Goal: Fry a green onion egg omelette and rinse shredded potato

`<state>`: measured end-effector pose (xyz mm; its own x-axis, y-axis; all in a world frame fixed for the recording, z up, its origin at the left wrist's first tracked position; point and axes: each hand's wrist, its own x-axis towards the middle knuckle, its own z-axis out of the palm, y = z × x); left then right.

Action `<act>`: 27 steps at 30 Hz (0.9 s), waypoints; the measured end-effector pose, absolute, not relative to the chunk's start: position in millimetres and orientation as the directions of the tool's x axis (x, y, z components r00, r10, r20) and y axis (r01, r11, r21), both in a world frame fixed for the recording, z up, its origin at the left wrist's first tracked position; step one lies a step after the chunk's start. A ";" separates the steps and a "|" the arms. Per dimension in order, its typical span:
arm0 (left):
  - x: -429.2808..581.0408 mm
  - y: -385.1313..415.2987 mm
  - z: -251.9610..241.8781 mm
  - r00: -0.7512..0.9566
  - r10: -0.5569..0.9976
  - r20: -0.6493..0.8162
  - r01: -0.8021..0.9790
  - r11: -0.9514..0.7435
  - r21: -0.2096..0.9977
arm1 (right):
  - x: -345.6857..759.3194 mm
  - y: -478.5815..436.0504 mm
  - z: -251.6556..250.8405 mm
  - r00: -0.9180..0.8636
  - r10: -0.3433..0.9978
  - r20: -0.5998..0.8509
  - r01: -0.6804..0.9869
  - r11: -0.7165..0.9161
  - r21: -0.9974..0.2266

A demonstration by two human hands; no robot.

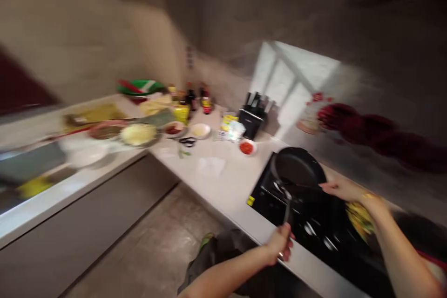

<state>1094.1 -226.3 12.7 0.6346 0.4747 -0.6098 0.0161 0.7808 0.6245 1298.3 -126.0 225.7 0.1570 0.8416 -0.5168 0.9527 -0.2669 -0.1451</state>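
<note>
A black frying pan (298,170) sits tilted over the left part of the black stove (267,195). My left hand (280,243) is closed around the pan's handle (288,209), which points toward me. Close to the pan's right rim is my right hand (344,189), its fingers pressed together; whether they hold anything is too blurred to tell. Beneath my right forearm, a dark pan or dish holds yellow-green food (360,219).
A small bowl of red food (246,147) and a black knife block (250,120) stand left of the stove. Farther left are black scissors (187,141), bottles (206,102), a bowl of pale food (138,134) and a sink (31,167).
</note>
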 end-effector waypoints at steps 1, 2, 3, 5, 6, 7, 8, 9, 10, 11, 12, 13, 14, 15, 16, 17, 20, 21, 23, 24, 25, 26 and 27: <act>1093.6 -223.9 14.3 0.644 0.451 -0.619 0.031 0.792 0.609 | 1313.3 -142.1 233.2 0.243 0.790 -0.563 0.935 -0.344 -0.080; 1093.3 -220.4 15.2 0.665 0.423 -0.615 0.035 0.806 0.592 | 1323.6 -150.3 237.7 0.330 0.739 -0.587 0.912 -0.410 -0.003; 1093.3 -217.3 15.8 0.684 0.408 -0.604 0.029 0.813 0.582 | 1330.9 -151.6 238.7 0.419 0.698 -0.580 0.881 -0.467 0.074; 1093.2 -214.5 17.5 0.711 0.384 -0.589 0.015 0.829 0.559 | 1339.0 -140.9 230.0 0.563 0.661 -0.496 0.809 -0.564 0.166; 1093.0 -214.9 18.8 0.718 0.380 -0.583 0.008 0.833 0.553 | 1340.3 -133.2 221.3 0.592 0.655 -0.469 0.787 -0.595 0.162; 1092.7 -215.9 20.5 0.721 0.377 -0.582 0.005 0.837 0.548 | 1339.7 -126.0 211.0 0.596 0.669 -0.444 0.782 -0.609 0.132; 1092.7 -217.0 22.4 0.721 0.375 -0.582 0.004 0.838 0.545 | 1337.6 -120.6 199.9 0.585 0.692 -0.423 0.787 -0.610 0.092; 1092.9 -217.9 24.3 0.720 0.374 -0.584 0.006 0.839 0.544 | 1334.6 -117.6 189.1 0.566 0.719 -0.403 0.797 -0.602 0.045; 1093.3 -218.4 26.2 0.718 0.370 -0.589 0.011 0.841 0.541 | 1331.3 -117.4 179.4 0.540 0.748 -0.386 0.810 -0.587 -0.004; 1093.8 -218.2 27.9 0.715 0.365 -0.596 0.017 0.843 0.537 | 1328.2 -120.0 171.4 0.513 0.772 -0.377 0.820 -0.570 -0.050; 1094.3 -217.7 29.4 0.712 0.362 -0.601 0.020 0.845 0.534 | 1325.6 -125.1 165.4 0.486 0.789 -0.376 0.828 -0.553 -0.092; 1094.7 -216.9 30.6 0.711 0.358 -0.605 0.022 0.848 0.529 | 1323.4 -132.4 161.2 0.459 0.801 -0.385 0.832 -0.539 -0.131; 1094.8 -215.9 31.6 0.711 0.354 -0.607 0.023 0.852 0.524 | 1321.4 -141.4 158.3 0.434 0.810 -0.394 0.834 -0.527 -0.165; 1094.7 -215.0 32.1 0.713 0.350 -0.608 0.022 0.855 0.519 | 1319.1 -151.4 156.1 0.421 0.815 -0.398 0.833 -0.521 -0.187; 1094.4 -214.3 32.3 0.715 0.347 -0.606 0.021 0.857 0.515 | 1316.1 -161.9 153.7 0.428 0.814 -0.392 0.828 -0.527 -0.190; 1093.9 -213.8 32.1 0.718 0.345 -0.604 0.019 0.858 0.513 | 1312.1 -172.4 150.7 0.455 0.806 -0.379 0.820 -0.545 -0.176; 1092.4 -213.5 30.3 0.725 0.343 -0.597 0.017 0.857 0.515 | 1296.4 -199.0 135.5 0.588 0.735 -0.338 0.753 -0.650 -0.103; 1092.1 -213.6 29.9 0.724 0.345 -0.597 0.017 0.856 0.516 | 1291.8 -205.4 129.6 0.621 0.705 -0.342 0.725 -0.683 -0.092; 1091.9 -213.7 29.9 0.719 0.353 -0.598 0.017 0.852 0.523 | 1288.0 -214.5 120.6 0.656 0.663 -0.361 0.682 -0.725 -0.094; 1091.8 -213.7 30.4 0.715 0.355 -0.602 0.020 0.850 0.526 | 1289.5 -217.0 118.8 0.671 0.646 -0.363 0.666 -0.741 -0.089; 1091.7 -213.6 31.3 0.711 0.358 -0.606 0.025 0.847 0.531 | 1293.2 -218.2 119.2 0.688 0.632 -0.358 0.652 -0.754 -0.077; 1091.6 -213.5 32.4 0.707 0.361 -0.608 0.031 0.843 0.537 | 1298.6 -217.9 121.8 0.703 0.620 -0.347 0.644 -0.763 -0.060; 1091.5 -213.5 33.5 0.704 0.364 -0.610 0.038 0.839 0.543 | 1305.2 -216.0 126.5 0.716 0.615 -0.330 0.642 -0.766 -0.035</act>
